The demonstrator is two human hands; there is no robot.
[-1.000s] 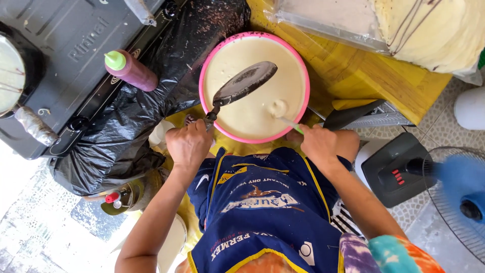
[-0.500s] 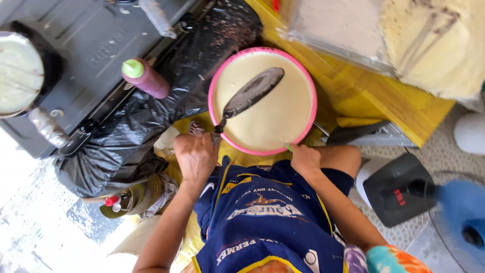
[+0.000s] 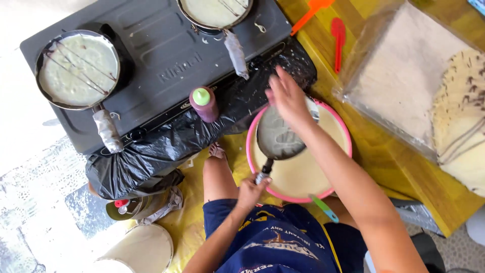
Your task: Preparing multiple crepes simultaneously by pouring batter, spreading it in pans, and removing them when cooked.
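Here the left hand (image 3: pixel 252 191) holds the pan (image 3: pixel 279 136) over the pink-rimmed bowl (image 3: pixel 339 122).

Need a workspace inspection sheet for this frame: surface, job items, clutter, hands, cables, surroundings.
Surface: yellow wooden table; black stove edged with a black plastic bag.
Job's things: small pan held over pink-rimmed batter bowl.
Clutter: maroon squeeze bottle, two batter-filled pans on the stove, orange and red spatulas, stacked crepes.
Hands: left hand grips the pan handle; right hand, blurred, over the pan.
Cables: nothing seen.
Surroundings: yellow floor sheet, white bucket.
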